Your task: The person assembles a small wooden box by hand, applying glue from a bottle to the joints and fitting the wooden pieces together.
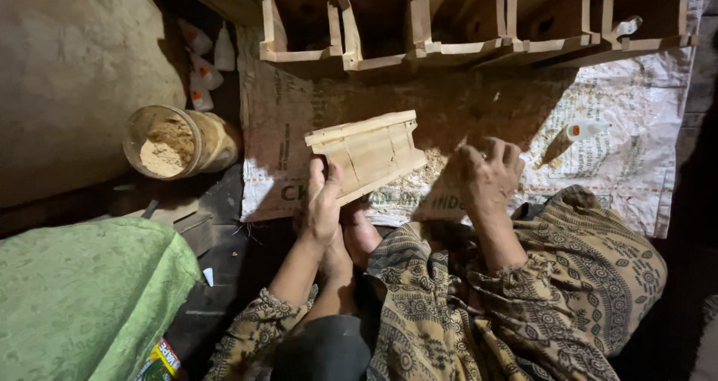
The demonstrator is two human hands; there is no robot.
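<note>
My left hand (323, 201) grips the lower left edge of a small open wooden box (368, 152), holding it tilted above the woven sack mat (636, 127). My right hand (490, 173) rests beside the box, fingers curled down onto sawdust on the mat; I cannot tell whether it pinches anything. A small white glue bottle (585, 130) lies on the mat to the right of that hand. My patterned sleeves and a bare foot (360, 231) sit below the box.
A row of similar wooden boxes (419, 22) lines the far edge. A plastic jar of sawdust (168, 143) lies at the left, with several small white bottles (202, 71) behind it. A large sack (67, 74) and a green cloth (82, 299) fill the left side.
</note>
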